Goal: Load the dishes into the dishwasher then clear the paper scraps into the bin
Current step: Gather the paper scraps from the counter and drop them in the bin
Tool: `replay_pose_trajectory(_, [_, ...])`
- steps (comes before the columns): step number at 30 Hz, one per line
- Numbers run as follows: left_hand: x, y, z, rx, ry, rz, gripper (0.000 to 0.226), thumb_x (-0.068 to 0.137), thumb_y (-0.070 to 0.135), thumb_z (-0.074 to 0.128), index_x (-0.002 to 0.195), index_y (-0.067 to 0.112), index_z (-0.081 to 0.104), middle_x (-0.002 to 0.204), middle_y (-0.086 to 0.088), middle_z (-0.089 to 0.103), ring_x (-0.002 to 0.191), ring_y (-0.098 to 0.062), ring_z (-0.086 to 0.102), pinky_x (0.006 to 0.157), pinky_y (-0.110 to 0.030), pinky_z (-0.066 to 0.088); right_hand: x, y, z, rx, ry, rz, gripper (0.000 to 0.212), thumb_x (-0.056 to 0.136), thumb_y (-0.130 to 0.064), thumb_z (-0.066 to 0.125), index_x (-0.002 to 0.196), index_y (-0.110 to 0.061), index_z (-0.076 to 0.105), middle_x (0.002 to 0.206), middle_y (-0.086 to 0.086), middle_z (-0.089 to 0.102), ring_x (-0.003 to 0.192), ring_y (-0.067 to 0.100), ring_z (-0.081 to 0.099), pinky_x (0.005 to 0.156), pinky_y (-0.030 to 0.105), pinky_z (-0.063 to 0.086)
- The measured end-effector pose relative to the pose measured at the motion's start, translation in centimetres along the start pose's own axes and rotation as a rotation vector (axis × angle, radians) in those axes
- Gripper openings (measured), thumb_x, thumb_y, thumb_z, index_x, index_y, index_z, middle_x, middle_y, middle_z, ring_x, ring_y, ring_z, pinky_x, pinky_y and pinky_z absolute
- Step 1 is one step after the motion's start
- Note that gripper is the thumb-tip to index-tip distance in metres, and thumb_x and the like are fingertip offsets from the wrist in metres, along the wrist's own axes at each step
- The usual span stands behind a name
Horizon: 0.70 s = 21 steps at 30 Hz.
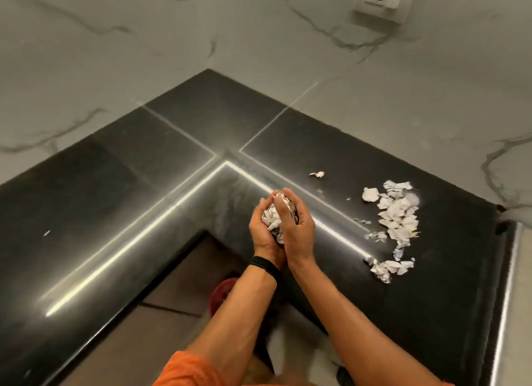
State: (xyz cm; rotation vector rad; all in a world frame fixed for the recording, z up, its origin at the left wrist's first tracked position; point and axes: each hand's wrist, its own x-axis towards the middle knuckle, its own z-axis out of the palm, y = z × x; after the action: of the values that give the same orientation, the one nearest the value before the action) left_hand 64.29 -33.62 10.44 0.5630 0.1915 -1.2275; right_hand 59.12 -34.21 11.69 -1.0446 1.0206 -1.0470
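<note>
My left hand (262, 233) and my right hand (298, 230) are cupped together over the inner corner of the black L-shaped counter (161, 201). Between them they hold a bunch of white paper scraps (272, 217). A long pile of torn paper scraps (395, 215) lies on the counter to the right of my hands. One small scrap (317, 174) lies apart, farther back. A tiny scrap (46, 232) lies far left. No dishwasher or bin is clearly in view.
Grey marble walls (144, 40) meet behind the counter corner, with a white wall socket (380, 2) at the top right. A red round object (223, 295) sits on the brown floor below the counter edge, partly hidden by my left forearm.
</note>
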Motion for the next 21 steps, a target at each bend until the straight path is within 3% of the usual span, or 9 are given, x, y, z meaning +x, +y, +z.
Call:
replay_pose_trajectory(2, [-2.7, 1.3, -2.9, -0.025, 0.081, 0.082, 0.031, 0.100, 0.032, 0.050, 0.110, 0.008, 0.067, 0.099, -0.011, 0.071, 0.086, -0.023, 0.070, 0.079, -0.032, 0.059, -3.1, 1.6, 1.2, -0.022, -0.089, 0.041, 0.037, 0.094, -0.022, 0.073, 0.129, -0.016, 0.067, 0.123, 0.000, 0.072, 0.112, 0.013, 0.069, 0.101, 0.037, 0.055])
replay_pose_trajectory(6, [-7.5, 3.0, -9.5, -0.032, 0.245, 0.201, 0.031, 0.100, 0.032, 0.052, 0.112, 0.008, 0.068, 0.109, -0.010, 0.069, 0.097, -0.024, 0.067, 0.100, -0.035, 0.049, -9.4, 5.5, 3.1, -0.063, -0.209, 0.149, 0.035, 0.096, -0.026, 0.071, 0.129, -0.017, 0.067, 0.127, -0.002, 0.070, 0.118, 0.012, 0.066, 0.106, 0.041, 0.052])
replay_pose_trajectory(9, [-10.8, 4.0, -13.5, -0.006, 0.355, 0.224, 0.031, 0.098, 0.033, 0.054, 0.110, 0.008, 0.069, 0.105, -0.010, 0.069, 0.094, -0.025, 0.067, 0.097, -0.036, 0.049, -13.5, 8.3, 4.0, -0.065, -0.237, 0.230, 0.033, 0.097, -0.027, 0.070, 0.128, -0.017, 0.068, 0.124, -0.001, 0.072, 0.116, 0.013, 0.068, 0.103, 0.044, 0.054])
replay_pose_trajectory(15, [-9.5, 4.1, -22.6, 0.021, 0.540, 0.165, 0.025, 0.103, 0.026, 0.052, 0.104, 0.010, 0.071, 0.093, -0.007, 0.072, 0.084, -0.020, 0.067, 0.081, -0.030, 0.055, -15.2, 17.3, 5.1, -0.130, -0.149, 0.415, 0.027, 0.094, -0.029, 0.071, 0.119, -0.020, 0.073, 0.120, 0.001, 0.074, 0.114, 0.017, 0.069, 0.101, 0.043, 0.055])
replay_pose_trajectory(19, [-1.5, 1.7, -34.0, 0.090, 0.614, 0.059, 0.032, 0.101, 0.037, 0.050, 0.101, 0.012, 0.068, 0.092, -0.007, 0.071, 0.088, -0.022, 0.065, 0.088, -0.035, 0.050, -12.1, 29.2, 5.4, -0.178, 0.013, 0.528, 0.038, 0.092, -0.035, 0.071, 0.121, -0.011, 0.070, 0.122, 0.010, 0.072, 0.110, 0.022, 0.069, 0.089, 0.031, 0.055])
replay_pose_trajectory(21, [2.2, 0.4, -39.7, 0.108, 0.580, 0.047, 0.034, 0.093, 0.042, 0.061, 0.108, 0.012, 0.068, 0.101, -0.009, 0.068, 0.099, -0.026, 0.062, 0.096, -0.039, 0.047, -10.8, 35.4, 4.6, -0.163, 0.055, 0.516, 0.032, 0.096, -0.022, 0.068, 0.123, -0.005, 0.069, 0.119, 0.011, 0.071, 0.102, 0.018, 0.069, 0.079, 0.025, 0.053])
